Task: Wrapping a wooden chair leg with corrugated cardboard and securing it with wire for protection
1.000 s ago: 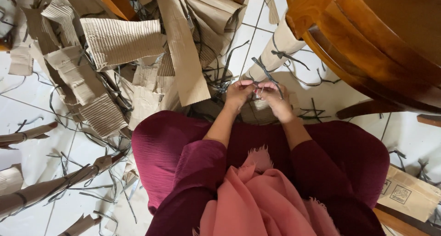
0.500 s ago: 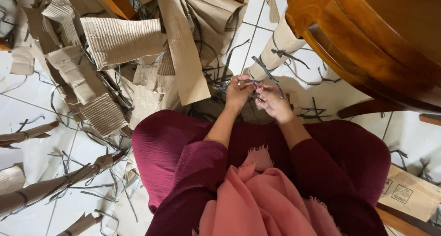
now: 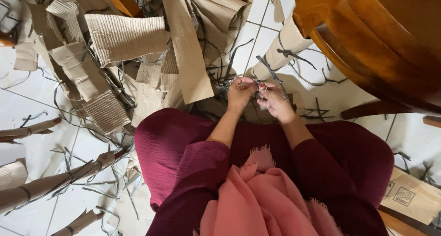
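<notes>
A single head-worn camera looks steeply down over the wearer's lap, close to both hands at frame centre, taking in white tiled floor, scattered cardboard at upper left and a wooden chair at upper right.

A flat brown cardboard package with a dark printed label lies at lower right.

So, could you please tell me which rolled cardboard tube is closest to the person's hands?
The strap-tied tube leaning just beyond both hands; the other tubes lie far left.
</notes>
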